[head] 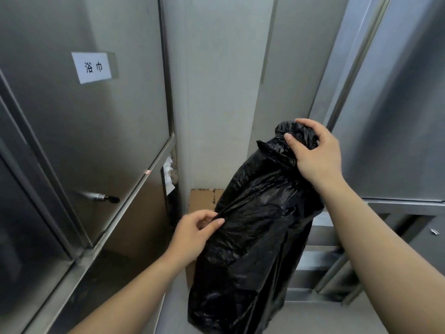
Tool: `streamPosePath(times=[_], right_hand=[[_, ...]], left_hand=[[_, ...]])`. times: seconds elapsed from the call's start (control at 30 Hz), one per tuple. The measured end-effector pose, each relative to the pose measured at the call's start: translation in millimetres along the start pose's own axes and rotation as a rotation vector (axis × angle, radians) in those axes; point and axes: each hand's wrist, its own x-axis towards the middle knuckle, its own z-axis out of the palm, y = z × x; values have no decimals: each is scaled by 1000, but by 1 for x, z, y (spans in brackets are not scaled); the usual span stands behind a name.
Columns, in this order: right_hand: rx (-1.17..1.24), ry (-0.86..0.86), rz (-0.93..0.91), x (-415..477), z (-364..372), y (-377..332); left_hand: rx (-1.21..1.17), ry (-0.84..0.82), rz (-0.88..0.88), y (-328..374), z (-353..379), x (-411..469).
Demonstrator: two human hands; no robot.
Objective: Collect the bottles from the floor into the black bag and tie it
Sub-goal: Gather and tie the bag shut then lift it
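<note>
The soft, slippery black bag (255, 237), probably light, handles best by its bunched neck, where the right grip (315, 155) clamps; the left grip (192, 230) pinches a side fold.

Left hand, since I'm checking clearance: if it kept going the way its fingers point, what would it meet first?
The bag. The left hand points right, and its fingertips touch the bag's side, apparently pinching a fold; nothing lies between.
</note>
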Motion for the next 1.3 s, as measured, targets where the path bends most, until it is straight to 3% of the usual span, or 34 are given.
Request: streamPosePath(times=[0.13, 0.3, 0.63, 0.93, 1.3], right_hand=[[-43, -36, -12, 0, -12, 14], [-32, -64, -37, 9, -23, 20], [38, -45, -207, 68, 1, -17], [55, -6, -379, 167, 79, -56], [75, 186, -356, 290, 155, -49]], left_hand=[[-167, 193, -41, 15, -4, 2], [-251, 259, -57, 48, -12, 28], [-283, 476, 170, 134, -45, 126], [-279, 363, 312, 202, -82, 271], [-167, 338, 411, 228, -144, 436]])
